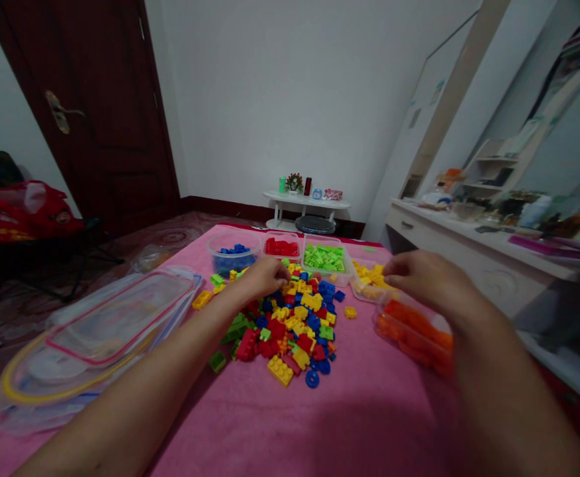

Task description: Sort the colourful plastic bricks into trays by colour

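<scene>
Toy bricks [297, 324] in mixed colours lie heaped on a pink cloth [359, 417], directly under the left hand's [266, 275] fingers at the heap's far side. Those fingers bend downward; whether they grip one cannot be told. The right hand's [422, 275] curled fingers are at the yellow bricks [367, 273] in a clear tub [367, 293], their grip likewise unclear. Orange pieces [409, 328] sit nearer, just beside.

— Which inscriptions are legible before me?
— None; the red bag [34, 211] to my left bears yellow and pale lettering [2, 234], too blurred for me to read.
</scene>
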`<state>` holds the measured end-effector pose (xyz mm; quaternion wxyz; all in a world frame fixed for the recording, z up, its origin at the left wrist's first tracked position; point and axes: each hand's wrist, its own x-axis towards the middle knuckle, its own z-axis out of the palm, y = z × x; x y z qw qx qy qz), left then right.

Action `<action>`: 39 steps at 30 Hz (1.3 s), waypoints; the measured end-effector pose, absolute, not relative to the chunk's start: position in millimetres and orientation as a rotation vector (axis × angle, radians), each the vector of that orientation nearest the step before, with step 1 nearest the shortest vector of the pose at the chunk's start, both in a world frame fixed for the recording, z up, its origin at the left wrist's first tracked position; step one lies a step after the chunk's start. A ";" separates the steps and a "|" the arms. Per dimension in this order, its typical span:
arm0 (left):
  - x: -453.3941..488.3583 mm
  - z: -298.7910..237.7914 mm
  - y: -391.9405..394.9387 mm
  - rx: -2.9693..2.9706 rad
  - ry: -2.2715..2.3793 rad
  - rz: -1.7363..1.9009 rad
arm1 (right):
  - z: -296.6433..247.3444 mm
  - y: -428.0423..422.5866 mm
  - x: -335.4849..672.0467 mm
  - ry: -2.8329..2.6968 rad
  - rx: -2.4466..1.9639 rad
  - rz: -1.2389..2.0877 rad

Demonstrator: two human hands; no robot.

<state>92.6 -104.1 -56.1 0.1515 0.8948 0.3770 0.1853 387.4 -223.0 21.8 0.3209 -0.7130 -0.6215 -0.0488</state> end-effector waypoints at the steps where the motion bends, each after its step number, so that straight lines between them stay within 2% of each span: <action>1: 95.8 -55.3 -108.1 2.545 1.049 0.518 | 18.1 -219.6 371.6 -1.747 -1.948 -0.123; 6: 108.4 -55.5 -123.5 2.613 0.823 0.447 | -15.3 -210.2 295.8 -2.126 -1.848 0.072; 11: 114.0 -67.7 -121.9 2.782 0.804 0.616 | -38.5 -210.3 271.7 -2.251 -1.853 0.074; 20: 117.0 -74.7 -119.3 2.771 1.045 0.618 | -58.4 -183.4 295.0 -1.780 -1.767 -0.071; 28: 118.9 -70.1 -127.1 2.750 1.239 0.514 | -82.4 -167.9 291.6 -1.883 -1.675 0.164; 35: 123.7 -63.3 -136.6 2.697 1.411 0.370 | -85.0 -164.2 297.2 -1.721 -1.624 0.249; 39: 123.5 -64.7 -136.4 2.674 1.379 0.414 | -78.8 -167.0 292.3 -1.328 -1.390 0.598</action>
